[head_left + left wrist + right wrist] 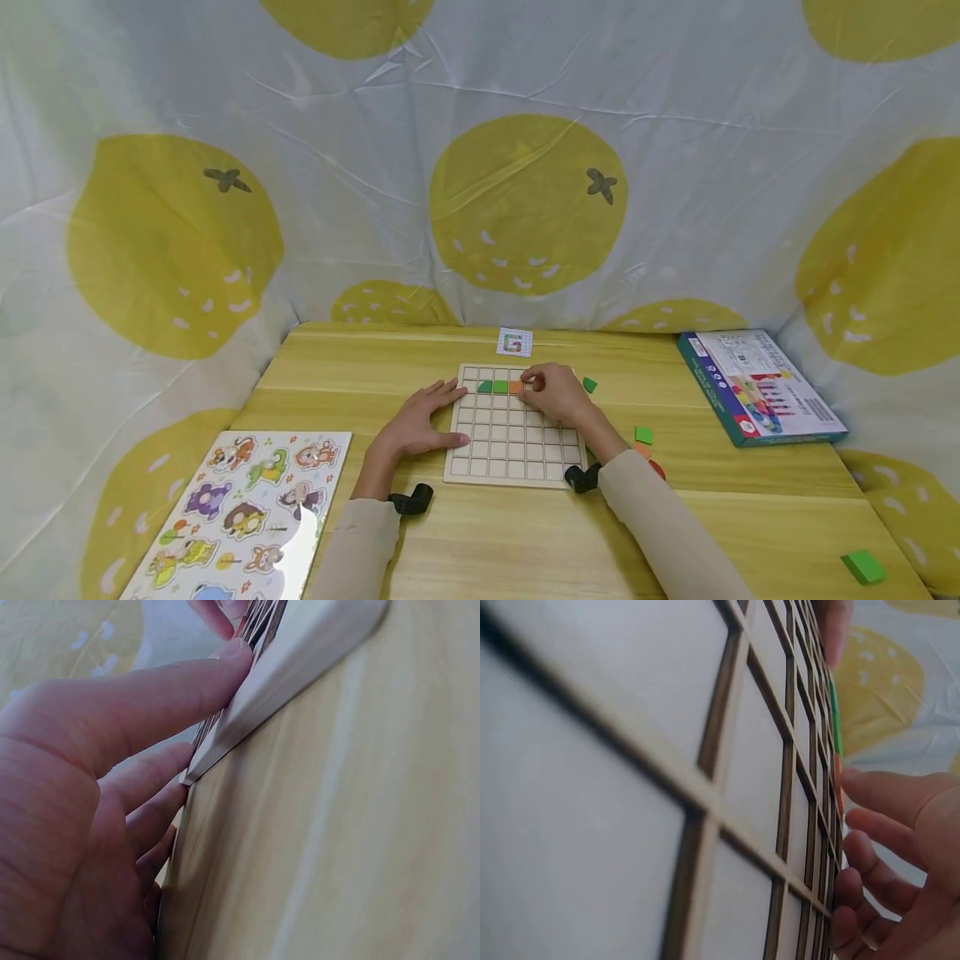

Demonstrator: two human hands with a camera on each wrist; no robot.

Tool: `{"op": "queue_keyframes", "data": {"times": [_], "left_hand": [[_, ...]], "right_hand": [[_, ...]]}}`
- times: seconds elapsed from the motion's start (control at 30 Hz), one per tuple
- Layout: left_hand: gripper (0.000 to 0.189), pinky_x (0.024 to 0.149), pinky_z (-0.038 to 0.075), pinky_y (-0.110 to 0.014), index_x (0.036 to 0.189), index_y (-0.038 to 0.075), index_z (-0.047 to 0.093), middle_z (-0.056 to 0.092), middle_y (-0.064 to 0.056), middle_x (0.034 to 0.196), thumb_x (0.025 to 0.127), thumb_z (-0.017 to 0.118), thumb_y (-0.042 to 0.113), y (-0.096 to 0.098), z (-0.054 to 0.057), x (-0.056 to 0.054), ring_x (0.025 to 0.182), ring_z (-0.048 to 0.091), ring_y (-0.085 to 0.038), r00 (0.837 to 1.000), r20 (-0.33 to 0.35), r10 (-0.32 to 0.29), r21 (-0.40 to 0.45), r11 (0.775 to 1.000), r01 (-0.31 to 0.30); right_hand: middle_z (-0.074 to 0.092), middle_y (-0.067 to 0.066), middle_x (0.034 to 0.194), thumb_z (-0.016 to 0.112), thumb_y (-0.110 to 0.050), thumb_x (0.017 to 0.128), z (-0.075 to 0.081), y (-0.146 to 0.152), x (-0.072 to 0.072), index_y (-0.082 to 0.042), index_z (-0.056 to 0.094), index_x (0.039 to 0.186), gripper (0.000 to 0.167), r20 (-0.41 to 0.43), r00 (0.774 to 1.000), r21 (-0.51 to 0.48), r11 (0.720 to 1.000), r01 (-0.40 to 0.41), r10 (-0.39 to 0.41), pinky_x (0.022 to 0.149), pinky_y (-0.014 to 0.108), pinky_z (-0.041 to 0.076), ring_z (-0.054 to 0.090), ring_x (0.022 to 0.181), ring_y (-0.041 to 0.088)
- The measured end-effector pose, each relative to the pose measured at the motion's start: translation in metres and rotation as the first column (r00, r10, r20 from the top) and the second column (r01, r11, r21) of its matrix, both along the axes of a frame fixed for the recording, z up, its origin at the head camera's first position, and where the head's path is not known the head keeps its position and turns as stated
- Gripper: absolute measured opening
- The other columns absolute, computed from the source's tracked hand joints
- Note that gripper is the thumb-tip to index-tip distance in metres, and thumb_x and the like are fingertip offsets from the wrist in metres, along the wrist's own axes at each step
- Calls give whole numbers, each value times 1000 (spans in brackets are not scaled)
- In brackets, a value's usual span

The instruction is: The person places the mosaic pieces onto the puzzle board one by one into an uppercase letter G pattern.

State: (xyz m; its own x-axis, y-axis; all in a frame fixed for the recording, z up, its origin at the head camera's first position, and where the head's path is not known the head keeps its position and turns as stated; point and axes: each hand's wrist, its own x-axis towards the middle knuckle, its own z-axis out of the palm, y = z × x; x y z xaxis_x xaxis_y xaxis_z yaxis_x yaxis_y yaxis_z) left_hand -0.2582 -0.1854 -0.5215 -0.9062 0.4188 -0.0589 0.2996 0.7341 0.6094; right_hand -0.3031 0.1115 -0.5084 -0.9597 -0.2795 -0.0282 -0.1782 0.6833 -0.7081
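A wooden grid board [480, 462] lies on the table, with a dark green piece [486, 387], a light green square tile [501, 387] and an orange tile [515, 387] in a row near its far edge. My right hand [557, 393] is over the far right part of the board, pinching the orange tile between thumb and forefinger; the thumb tip meets its orange edge [838, 780] in the right wrist view. With spread, mostly straight fingers, my left hand [416, 421] steadies the board's left side. In the left wrist view its thumb [225, 671] rests on the rim.
Behind the board lies a small pattern card [514, 342]. Loose pieces, among them a green one [589, 384] and a green square [643, 434], lie to its right. An animal puzzle board [247, 500] is at left, a flat box [765, 387] at right, a green block [864, 567] near right.
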Motion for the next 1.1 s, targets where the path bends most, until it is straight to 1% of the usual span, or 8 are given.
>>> {"op": "queue_keyframes", "data": {"times": [0.17, 0.27, 0.53, 0.67, 0.73, 0.87, 0.97, 1.1], "left_hand": [[88, 129, 14, -59, 158, 23, 45, 30, -2, 170, 82, 80, 52, 0, 0, 0, 160, 17, -32, 1000, 1, -6, 0, 1000, 6], [89, 129, 15, -60, 158, 23, 45, 30, -2, 170, 82, 80, 53, 0, 0, -1, 160, 18, -33, 1000, 0, -6, 0, 1000, 6], [88, 129, 14, -60, 158, 23, 45, 30, -3, 170, 82, 80, 53, -1, 0, -1, 160, 17, -33, 1000, -3, -12, 6, 1000, 12], [88, 128, 14, -61, 157, 22, 46, 30, -3, 170, 82, 81, 52, 0, 1, 0, 160, 18, -34, 1000, 2, -8, 14, 1000, 8], [88, 128, 14, -61, 157, 22, 46, 30, -3, 170, 82, 81, 51, 0, 2, 1, 160, 18, -35, 1000, 1, -7, 18, 1000, 7], [88, 128, 14, -62, 157, 22, 46, 31, -4, 170, 82, 81, 51, 0, 3, 1, 160, 18, -35, 1000, -4, -9, 17, 1000, 9], [88, 128, 15, -62, 157, 21, 46, 31, -5, 170, 82, 80, 52, 0, 2, 1, 160, 19, -35, 1000, -11, -13, 15, 1000, 13], [88, 128, 15, -62, 158, 21, 45, 31, -5, 170, 83, 80, 51, 0, 2, 0, 160, 18, -35, 1000, -8, -13, 16, 1000, 13]], "right_hand": [[64, 2, 92, 75, -26, 95, 3, 9, 2, -12, 74, 124, 32, 11, 1000, -31, 999, -14, 14, 68, 32, 45, 54, 77, 18], [64, 3, 93, 75, -26, 95, 6, 17, 5, -12, 74, 124, 32, 4, 1000, -34, 999, -16, 16, 68, 32, 46, 54, 77, 18], [64, 5, 92, 74, -23, 96, 7, 47, 7, -7, 74, 124, 33, -50, 998, -32, 999, -30, 28, 61, 31, 45, 53, 70, 18], [64, 4, 92, 75, -24, 95, 5, 60, 7, -8, 74, 123, 32, -58, 998, -19, 1000, 0, -1, 63, 31, 47, 54, 74, 18], [65, 4, 93, 75, -25, 95, 5, 66, 7, -9, 74, 123, 32, -49, 999, -18, 1000, 23, -24, 65, 31, 48, 55, 76, 19], [66, 6, 96, 74, -27, 97, 6, 78, 7, -8, 73, 125, 34, -25, 998, -21, 998, 64, -65, 63, 32, 47, 55, 75, 21], [67, 7, 96, 72, -27, 98, 6, 88, 7, -8, 72, 126, 34, -30, 996, -1, 997, 78, -78, 63, 32, 47, 55, 75, 21], [68, 7, 96, 70, -25, 99, 3, 102, 5, -7, 72, 126, 33, -53, 996, 29, 996, 79, -77, 66, 32, 47, 57, 77, 20]]}}
